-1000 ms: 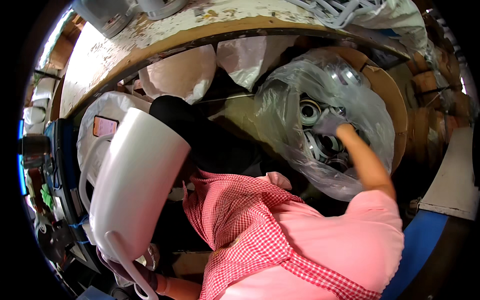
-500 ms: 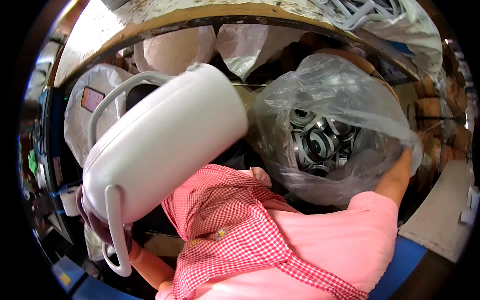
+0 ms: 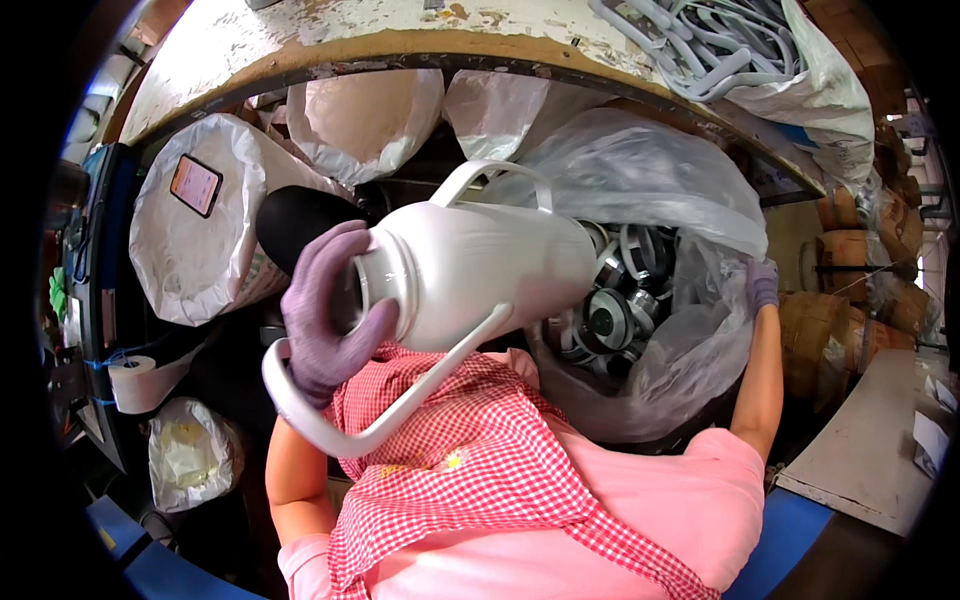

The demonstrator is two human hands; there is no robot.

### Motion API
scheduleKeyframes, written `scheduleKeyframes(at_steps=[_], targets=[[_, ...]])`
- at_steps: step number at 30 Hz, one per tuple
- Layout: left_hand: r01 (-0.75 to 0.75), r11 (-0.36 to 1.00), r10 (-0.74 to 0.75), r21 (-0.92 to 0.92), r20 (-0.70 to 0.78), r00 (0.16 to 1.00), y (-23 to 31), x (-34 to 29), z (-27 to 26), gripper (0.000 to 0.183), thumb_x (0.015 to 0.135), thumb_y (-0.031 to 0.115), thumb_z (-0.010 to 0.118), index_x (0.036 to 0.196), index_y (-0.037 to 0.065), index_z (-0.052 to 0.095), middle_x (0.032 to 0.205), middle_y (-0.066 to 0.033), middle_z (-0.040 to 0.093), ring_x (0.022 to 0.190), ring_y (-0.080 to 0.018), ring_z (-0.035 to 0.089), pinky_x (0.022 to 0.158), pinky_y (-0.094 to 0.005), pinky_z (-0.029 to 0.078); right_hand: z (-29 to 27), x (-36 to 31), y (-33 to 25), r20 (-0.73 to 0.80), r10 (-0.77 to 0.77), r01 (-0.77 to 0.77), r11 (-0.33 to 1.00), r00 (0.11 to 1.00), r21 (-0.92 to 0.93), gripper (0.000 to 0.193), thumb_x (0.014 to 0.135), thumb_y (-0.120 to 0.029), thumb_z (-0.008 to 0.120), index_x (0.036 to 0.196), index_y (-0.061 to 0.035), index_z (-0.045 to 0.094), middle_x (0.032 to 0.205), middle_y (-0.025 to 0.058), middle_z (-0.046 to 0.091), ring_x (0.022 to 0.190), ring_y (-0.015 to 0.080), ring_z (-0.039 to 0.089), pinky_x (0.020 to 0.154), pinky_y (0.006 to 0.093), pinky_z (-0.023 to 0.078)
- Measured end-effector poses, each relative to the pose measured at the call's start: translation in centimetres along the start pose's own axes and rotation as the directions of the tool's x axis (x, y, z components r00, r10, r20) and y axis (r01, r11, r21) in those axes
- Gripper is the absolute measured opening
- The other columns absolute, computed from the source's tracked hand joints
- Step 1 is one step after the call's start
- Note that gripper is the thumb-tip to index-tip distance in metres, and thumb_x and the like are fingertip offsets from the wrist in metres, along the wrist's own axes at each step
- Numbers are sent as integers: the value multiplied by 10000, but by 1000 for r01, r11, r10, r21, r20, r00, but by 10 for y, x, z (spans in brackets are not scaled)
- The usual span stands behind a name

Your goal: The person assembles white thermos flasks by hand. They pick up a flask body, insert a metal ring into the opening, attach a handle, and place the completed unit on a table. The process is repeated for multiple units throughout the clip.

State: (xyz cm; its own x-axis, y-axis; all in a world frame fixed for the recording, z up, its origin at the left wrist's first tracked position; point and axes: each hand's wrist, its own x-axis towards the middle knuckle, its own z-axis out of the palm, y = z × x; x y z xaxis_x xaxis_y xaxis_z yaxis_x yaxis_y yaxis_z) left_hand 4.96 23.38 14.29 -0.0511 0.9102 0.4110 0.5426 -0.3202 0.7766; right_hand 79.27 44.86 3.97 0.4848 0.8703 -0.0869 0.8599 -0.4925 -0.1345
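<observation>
My left hand point(image 3: 322, 310), in a purple glove, grips the neck of a white vacuum jug point(image 3: 490, 262). The jug lies tilted on its side, its open neck to the left and its base to the right. One handle arches over its far side; a larger one curves along the near side. The base reaches over the mouth of a clear plastic bag point(image 3: 650, 180). Shiny metal and black ring-shaped parts point(image 3: 612, 318) fill the bag. At the bag's right edge, my gloved right hand point(image 3: 763, 283) grips the plastic; its fingers are partly hidden.
A paint-worn bench point(image 3: 370, 40) runs across the far side, with grey handles point(image 3: 715, 50) piled on it. A phone point(image 3: 196, 185) rests on a white sack point(image 3: 160, 250) at left. A paper roll point(image 3: 133, 385) and a small lined bin point(image 3: 190, 455) are nearer. A board point(image 3: 870, 440) stands at right.
The jug has swung right and away from my left side, so its base is now over the bag. My right hand has moved slightly left with the bag's edge.
</observation>
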Motion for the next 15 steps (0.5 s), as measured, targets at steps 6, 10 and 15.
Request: scheduleKeyframes(at_steps=[6,10,15], targets=[[24,982,-20,189,-22,1000,-33,2,29,544,722,162,789,1207,15,591,1213,-219,613,1061,-369,650,918,-387,531,-11,-215,-176,54,-611,591,782,790,195,340,866,-345,608,1004,-59,729,963,184,669,879,352,634,820,464,496],[51,978,-52,203,4,999,-40,0,20,527,730,154,776,1198,7,582,1208,-240,602,1089,-403,622,958,-427,507,1,-302,-279,327,-694,689,708,641,154,416,812,-465,632,912,-69,710,793,162,678,735,347,663,738,465,527],[97,970,-115,225,71,991,-41,10,35,536,780,189,774,1249,21,577,1212,-186,611,1095,-349,632,935,-398,520,32,-222,-253,532,-621,717,696,576,35,798,775,-752,606,1007,5,704,933,242,699,876,387,682,835,466,530]])
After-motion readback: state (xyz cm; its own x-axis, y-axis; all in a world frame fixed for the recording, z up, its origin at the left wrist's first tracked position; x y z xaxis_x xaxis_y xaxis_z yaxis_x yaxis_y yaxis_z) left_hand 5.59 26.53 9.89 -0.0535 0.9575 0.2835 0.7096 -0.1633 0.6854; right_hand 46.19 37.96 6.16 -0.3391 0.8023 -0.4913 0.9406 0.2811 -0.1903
